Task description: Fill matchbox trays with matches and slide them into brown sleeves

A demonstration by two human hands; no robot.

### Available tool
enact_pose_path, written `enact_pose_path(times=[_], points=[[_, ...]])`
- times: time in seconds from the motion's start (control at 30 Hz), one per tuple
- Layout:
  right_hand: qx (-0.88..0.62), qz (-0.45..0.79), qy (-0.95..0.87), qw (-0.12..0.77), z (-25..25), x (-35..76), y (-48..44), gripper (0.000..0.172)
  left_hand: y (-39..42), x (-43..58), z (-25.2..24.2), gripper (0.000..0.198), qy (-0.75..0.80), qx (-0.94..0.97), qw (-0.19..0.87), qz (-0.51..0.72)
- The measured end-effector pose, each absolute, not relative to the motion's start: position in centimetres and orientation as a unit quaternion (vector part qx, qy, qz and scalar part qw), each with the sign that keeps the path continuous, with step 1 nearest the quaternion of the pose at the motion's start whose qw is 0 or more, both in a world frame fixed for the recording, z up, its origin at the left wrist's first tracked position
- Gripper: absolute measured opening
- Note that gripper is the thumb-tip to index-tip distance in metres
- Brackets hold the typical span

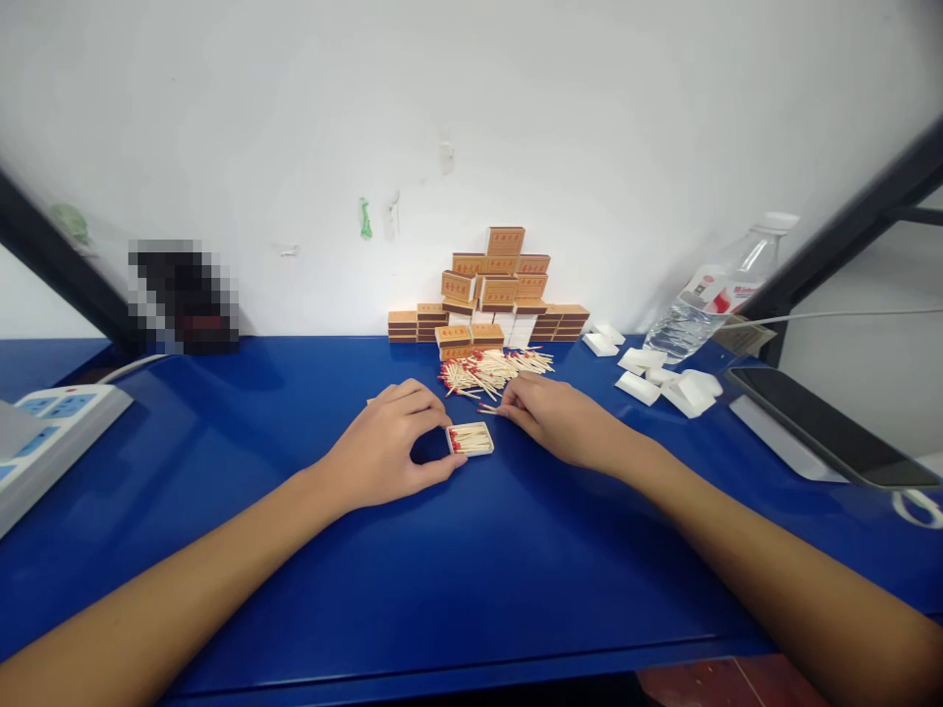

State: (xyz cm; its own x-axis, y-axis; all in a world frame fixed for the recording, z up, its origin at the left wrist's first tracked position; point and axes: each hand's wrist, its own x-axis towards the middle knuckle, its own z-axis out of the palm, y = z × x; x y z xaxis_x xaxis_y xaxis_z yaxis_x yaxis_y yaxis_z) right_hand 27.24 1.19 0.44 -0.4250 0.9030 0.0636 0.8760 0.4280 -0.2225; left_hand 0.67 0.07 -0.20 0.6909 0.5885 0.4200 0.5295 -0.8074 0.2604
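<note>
My left hand (pixel 398 442) grips a small white matchbox tray (pixel 482 452) by its left end, thumb at the near edge and fingers at the far edge. Red-headed matches (pixel 468 438) lie side by side inside the tray, heads to the left. My right hand (pixel 549 412) is just beyond the tray to the right, its thumb and fingertips pinching matches (pixel 487 408) whose red heads point left. Behind it spreads a loose heap of matches (pixel 482 371). A brown sleeve or similar piece shows only as a sliver behind my left hand.
Orange-brown matchboxes (pixel 499 292) are stacked against the wall behind the heap. Several white empty trays (pixel 637 389) lie at the right, near a tilted plastic bottle (pixel 685 304) and a phone (pixel 825 422) on a stand. A power strip (pixel 81 432) sits at the left on the blue table (pixel 471 589).
</note>
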Motion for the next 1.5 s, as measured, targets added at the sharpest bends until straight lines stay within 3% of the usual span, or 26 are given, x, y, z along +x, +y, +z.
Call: enact_pose_path(times=[0.13,0.33,0.53,0.93,1.2,1.33,1.5], points=[[-0.516,0.077,-0.848,0.091,0.5,27.7,1.4,0.014,0.1,0.6,-0.2,0.025,0.303,0.917,0.061,0.252],[-0.437,0.1,-0.878,0.169,1.5,26.8,0.3,0.013,0.1,0.6,-0.3,0.026,0.303,0.917,0.059,0.252],[-0.397,0.11,-0.904,0.119,1.2,25.7,-0.4,0.015,0.1,0.7,-0.3,0.024,0.298,0.918,0.064,0.254],[-0.377,0.146,-0.904,0.137,0.7,25.8,-0.3,0.015,0.1,0.7,-0.4,0.024,0.294,0.919,0.066,0.253],[-0.454,0.059,-0.873,0.169,1.9,28.0,1.2,0.011,0.0,0.6,-0.3,0.025,0.295,0.918,0.066,0.257],[-0.473,0.119,-0.866,0.11,1.2,29.2,2.4,0.01,0.0,0.7,-0.2,0.025,0.303,0.919,0.067,0.244],[-0.458,0.154,-0.867,0.117,0.9,29.1,2.7,0.014,0.0,0.7,-0.3,0.026,0.302,0.918,0.066,0.247]])
